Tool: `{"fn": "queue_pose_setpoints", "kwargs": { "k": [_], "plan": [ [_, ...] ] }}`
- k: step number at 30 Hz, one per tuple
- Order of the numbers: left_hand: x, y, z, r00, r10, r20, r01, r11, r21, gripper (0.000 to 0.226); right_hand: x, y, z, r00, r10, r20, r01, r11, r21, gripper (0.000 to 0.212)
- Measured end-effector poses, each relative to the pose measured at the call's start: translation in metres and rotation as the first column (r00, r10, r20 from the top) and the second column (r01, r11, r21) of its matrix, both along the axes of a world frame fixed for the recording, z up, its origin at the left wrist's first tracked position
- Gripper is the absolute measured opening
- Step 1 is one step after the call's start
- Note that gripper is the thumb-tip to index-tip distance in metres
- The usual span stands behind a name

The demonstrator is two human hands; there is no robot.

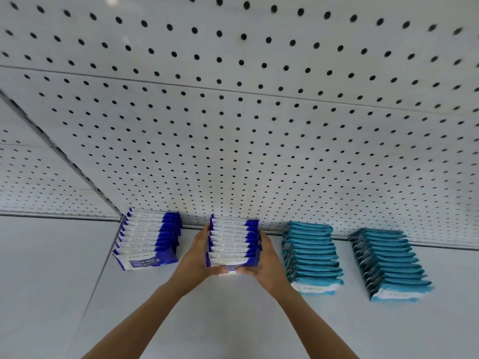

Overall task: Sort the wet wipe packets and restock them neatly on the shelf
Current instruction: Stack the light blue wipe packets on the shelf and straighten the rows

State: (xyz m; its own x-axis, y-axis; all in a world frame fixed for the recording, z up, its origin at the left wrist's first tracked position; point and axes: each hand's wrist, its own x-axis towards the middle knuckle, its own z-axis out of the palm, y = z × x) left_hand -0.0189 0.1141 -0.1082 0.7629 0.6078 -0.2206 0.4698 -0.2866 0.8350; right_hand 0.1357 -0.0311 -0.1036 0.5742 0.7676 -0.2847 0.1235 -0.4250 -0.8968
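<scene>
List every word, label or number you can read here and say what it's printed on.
None can be read.
Left dark blue row: script and small print on the front packet, too blurred.
Held dark blue row, between left hand and right hand: rows of tiny print on packet edges, too small.
Teal rows and: faint marks on front packets, illegible.
Pegboard: no text.

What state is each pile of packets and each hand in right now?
Left blue-and-white row: standing on the shelf, untouched.
Middle blue-and-white row: squeezed between both hands.
Two teal rows: lined up, untouched.
Left hand: presses the row's left side.
Right hand: presses its right side.
</scene>
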Motion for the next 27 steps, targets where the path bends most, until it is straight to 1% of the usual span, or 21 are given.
{"fn": "queue_pose_setpoints", "kwargs": {
  "k": [3,4,6,7,9,12,14,16,17,18,20,22,23,25,26,27],
  "plan": [
    [-0.004,-0.013,0.021,0.999,-0.031,0.013,0.029,0.994,0.101,0.108,-0.004,-0.004,0.01,0.998,0.047,0.05,-0.047,0.999,-0.004,0.112],
    [-0.003,-0.018,0.027,1.0,-0.005,-0.015,0.008,0.983,0.185,0.113,-0.006,-0.006,0.016,0.996,0.06,0.067,-0.059,0.998,-0.012,0.113],
    [-0.002,-0.028,0.029,0.997,0.027,-0.069,0.007,0.893,0.45,0.123,-0.01,-0.014,0.03,0.976,0.115,0.185,-0.103,0.992,-0.07,0.114],
    [0.0,-0.036,0.033,0.996,-0.013,-0.087,0.057,0.851,0.522,0.123,-0.01,-0.022,0.036,0.948,0.149,0.281,-0.128,0.988,-0.09,0.111],
    [0.009,-0.062,0.044,0.981,-0.168,-0.097,0.194,0.817,0.543,0.116,-0.004,-0.045,0.049,0.888,0.155,0.432,-0.133,0.988,-0.081,0.101],
    [0.032,-0.111,0.047,0.942,-0.335,0.0,0.298,0.838,0.458,0.111,0.019,-0.096,0.064,0.844,0.026,0.536,-0.044,0.999,0.02,0.096],
    [0.053,-0.142,0.042,0.94,-0.339,0.045,0.309,0.899,0.31,0.118,0.043,-0.135,0.058,0.827,-0.096,0.554,0.09,0.995,0.039,0.102],
    [0.075,-0.162,0.03,0.945,-0.32,0.066,0.307,0.939,0.158,0.128,0.065,-0.168,0.042,0.85,-0.162,0.501,0.2,0.979,-0.024,0.111],
    [0.084,-0.169,0.02,0.95,-0.305,0.068,0.297,0.949,0.102,0.132,0.073,-0.181,0.033,0.878,-0.156,0.452,0.217,0.972,-0.087,0.117],
    [0.092,-0.173,0.007,0.958,-0.284,0.049,0.281,0.958,0.065,0.136,0.078,-0.19,0.022,0.907,-0.124,0.402,0.201,0.968,-0.153,0.122],
    [0.106,-0.175,-0.013,0.97,-0.245,-0.011,0.245,0.969,0.034,0.141,0.087,-0.199,0.004,0.945,-0.018,0.328,0.098,0.968,-0.23,0.126],
    [0.119,-0.174,-0.023,0.979,-0.198,-0.039,0.198,0.98,0.013,0.141,0.098,-0.193,-0.007,0.963,0.031,0.267,0.029,0.976,-0.216,0.119],
    [0.126,-0.174,-0.025,0.985,-0.169,-0.036,0.169,0.986,0.007,0.139,0.105,-0.186,-0.009,0.975,0.019,0.219,0.024,0.981,-0.193,0.11],
    [0.136,-0.175,-0.025,0.996,-0.093,0.001,0.092,0.994,-0.057,0.13,0.116,-0.174,-0.01,0.984,-0.006,0.178,0.028,0.993,-0.118,0.081],
    [0.138,-0.174,-0.025,0.998,-0.063,0.005,0.063,0.995,-0.078,0.127,0.121,-0.169,-0.01,0.989,-0.004,0.149,0.017,0.997,-0.081,0.07],
    [0.14,-0.174,-0.024,0.999,-0.047,0.002,0.047,0.996,-0.079,0.126,0.125,-0.165,-0.011,0.992,-0.003,0.13,0.011,0.998,-0.057,0.07]
  ]
}}
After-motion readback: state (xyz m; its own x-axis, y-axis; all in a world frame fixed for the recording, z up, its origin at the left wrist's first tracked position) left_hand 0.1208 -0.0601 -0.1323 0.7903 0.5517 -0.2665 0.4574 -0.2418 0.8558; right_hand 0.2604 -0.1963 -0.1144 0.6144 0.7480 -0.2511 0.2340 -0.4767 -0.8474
